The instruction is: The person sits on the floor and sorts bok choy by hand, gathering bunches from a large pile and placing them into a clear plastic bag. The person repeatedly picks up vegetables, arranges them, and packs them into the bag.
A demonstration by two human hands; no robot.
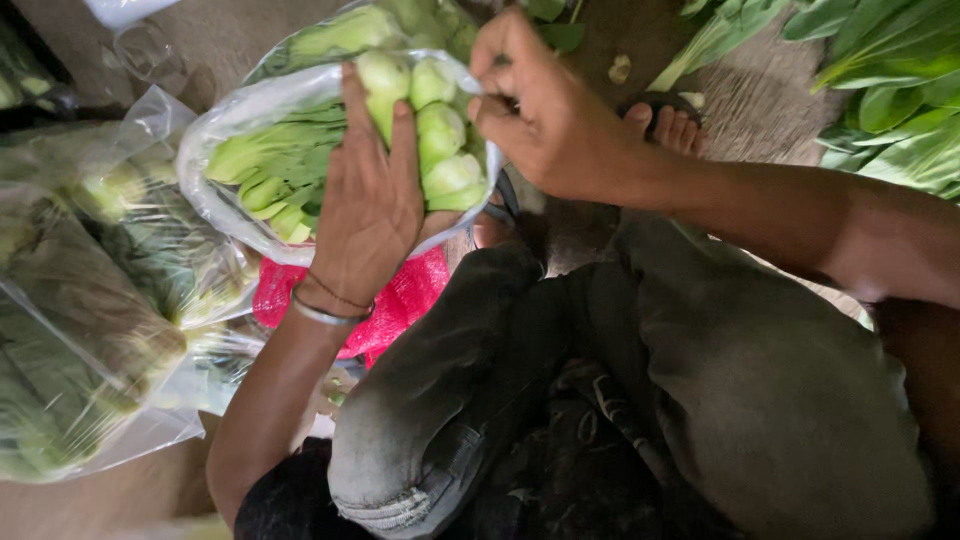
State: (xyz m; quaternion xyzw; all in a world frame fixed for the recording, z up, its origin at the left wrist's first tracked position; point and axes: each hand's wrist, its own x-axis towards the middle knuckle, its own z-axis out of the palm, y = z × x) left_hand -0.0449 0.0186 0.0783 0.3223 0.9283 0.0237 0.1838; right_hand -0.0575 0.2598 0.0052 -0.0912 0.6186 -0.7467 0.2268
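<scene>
Far left, filled bags [90,300]: clear plastic bags lie stacked on the floor, each already stuffed with leafy greens; I can't count them through the glare.

Red mesh [400,300]: a bit of red netting shows just under my wrist, beneath the open bag.

Left hand [368,205]: laid flat with fingers spread over the bok choy [430,130], pressing the bunch down inside the bag's mouth. It grips nothing; it is an open palm holding the stalks in place. A thin bangle sits on that wrist.

Open bag [225,125]: clear plastic, mouth towards me, resting by my knee. Inside are pale green stalk ends on the right and darker leaves running left.

Right hand [540,115]: fingers curled and pinched on the bag's rim at its upper right edge, pulling the plastic over the stalks.

Foot [675,125]: my sandalled toes lie just beyond the right hand.

Loose greens [890,90]: unbagged leaves lie at the far right, on the floor.

Risk, as I judge it: the plastic looks thin, so a hard tug at the rim could tear it. If my left palm lifts, the stalks nearest the mouth could slide out. Heavy pressing could snap or bruise them.
</scene>
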